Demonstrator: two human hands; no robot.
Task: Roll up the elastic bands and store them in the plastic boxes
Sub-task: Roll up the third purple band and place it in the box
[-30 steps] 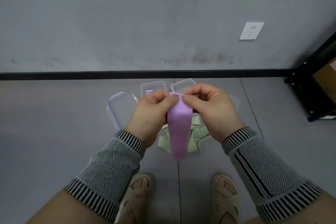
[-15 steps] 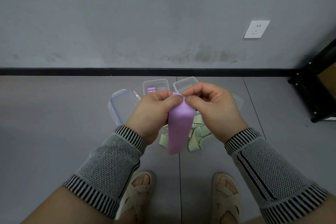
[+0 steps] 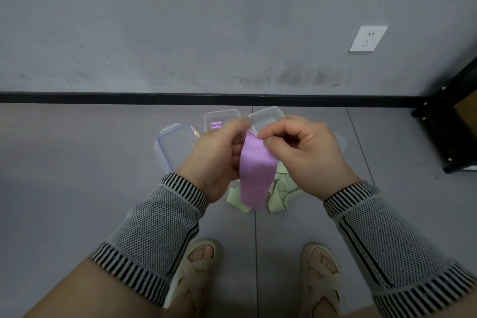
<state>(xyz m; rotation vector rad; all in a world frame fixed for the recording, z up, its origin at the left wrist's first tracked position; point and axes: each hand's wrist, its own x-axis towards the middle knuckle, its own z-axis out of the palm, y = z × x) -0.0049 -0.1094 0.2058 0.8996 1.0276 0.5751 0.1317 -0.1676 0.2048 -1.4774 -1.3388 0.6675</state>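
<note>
A purple elastic band (image 3: 254, 175) hangs in front of me, held at its top end. My left hand (image 3: 219, 157) grips its upper left edge and my right hand (image 3: 302, 152) pinches its top right corner between thumb and forefinger. Several pale green bands (image 3: 278, 199) lie in a heap on the floor below. Behind my hands stand two clear plastic boxes: one (image 3: 222, 117) holds rolled purple bands, the other (image 3: 267, 116) looks empty. A clear lid (image 3: 175, 147) lies to the left; another lid's edge (image 3: 340, 141) shows behind my right hand.
I stand on a grey tiled floor, my sandalled feet (image 3: 198, 266) below the bands. A grey wall with a black skirting (image 3: 103, 98) runs behind the boxes. A black metal rack (image 3: 449, 131) stands at the right. A white socket (image 3: 367, 39) sits on the wall.
The hanging part of the purple band has grown shorter as its top end is worked between my fingers. My hands have shifted slightly apart at the top.
</note>
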